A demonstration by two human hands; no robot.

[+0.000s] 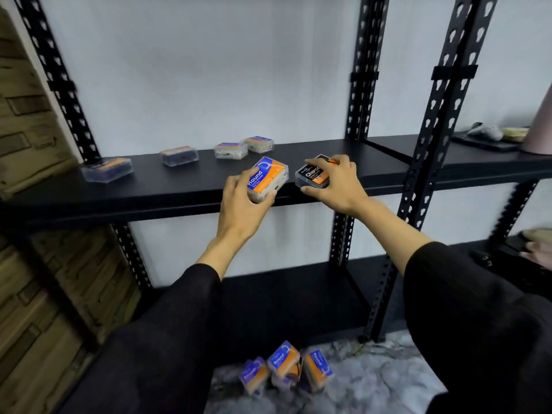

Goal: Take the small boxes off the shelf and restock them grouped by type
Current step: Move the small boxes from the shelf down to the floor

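Observation:
My left hand (239,201) grips a clear small box with a blue and orange "Round" label (267,177), held tilted at the front edge of the black shelf (185,192). Beside it, my right hand (337,183) grips a black and orange "Charcoal" box (312,174) just above the shelf board. Several more small boxes stand in a row further back on the shelf: two dark ones (107,169) (179,155) to the left and two pale ones (231,150) (259,144) near the middle. A pile of blue and orange boxes (283,369) lies on the marbled floor below.
Black perforated uprights (361,94) (439,115) stand right of my hands. A lower shelf (283,297) sits underneath. Stacked cardboard cartons (27,121) fill the left side. The neighbouring shelf at right holds a tray with small objects (487,135) and a pink thing (542,127).

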